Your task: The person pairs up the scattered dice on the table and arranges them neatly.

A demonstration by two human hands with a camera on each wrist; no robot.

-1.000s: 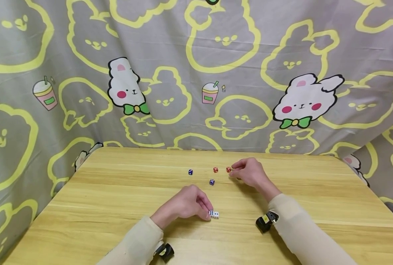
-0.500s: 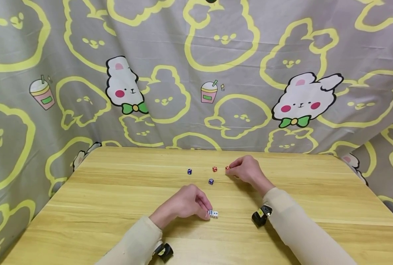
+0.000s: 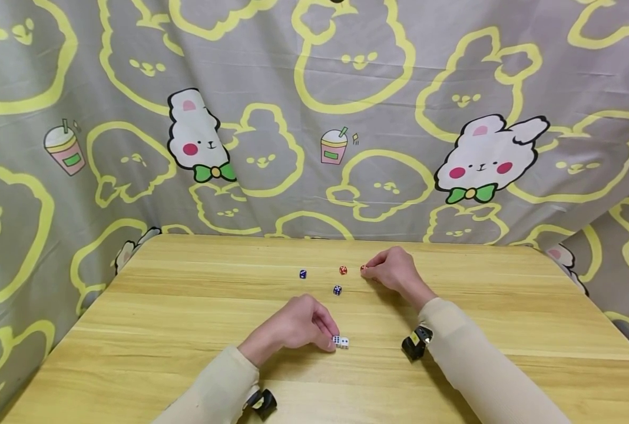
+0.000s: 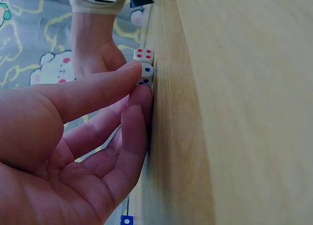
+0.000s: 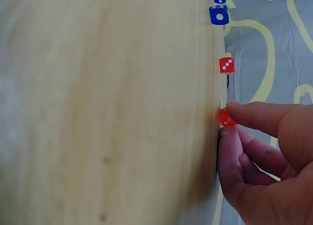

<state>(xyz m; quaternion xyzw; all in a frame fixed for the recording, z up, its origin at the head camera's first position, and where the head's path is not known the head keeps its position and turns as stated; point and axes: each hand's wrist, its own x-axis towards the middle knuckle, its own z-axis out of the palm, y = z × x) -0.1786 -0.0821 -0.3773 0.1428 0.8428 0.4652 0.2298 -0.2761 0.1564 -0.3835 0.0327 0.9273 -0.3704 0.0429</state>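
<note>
My left hand (image 3: 303, 324) pinches a white die (image 4: 146, 72) between thumb and fingertips, low at the table. A second white die (image 3: 344, 343) sits right beside it, on the right in the head view. Farther back, my right hand (image 3: 396, 270) has thumb and finger on either side of a red die (image 5: 226, 118), seen close in the right wrist view. Another red die (image 3: 343, 270) lies a little to the left of that hand. Two blue dice are on the table as well, one (image 3: 303, 274) farther left and one (image 3: 337, 290) nearer the middle.
The wooden table (image 3: 187, 353) reaches back to a grey curtain (image 3: 272, 70) with yellow cartoon outlines. A black wrist camera (image 3: 264, 404) is strapped at the left sleeve, another (image 3: 416, 344) at the right sleeve.
My right hand has moved slightly left and its thumb and finger have closed on the right-hand red die. The left hand keeps its pinch on the white die.
</note>
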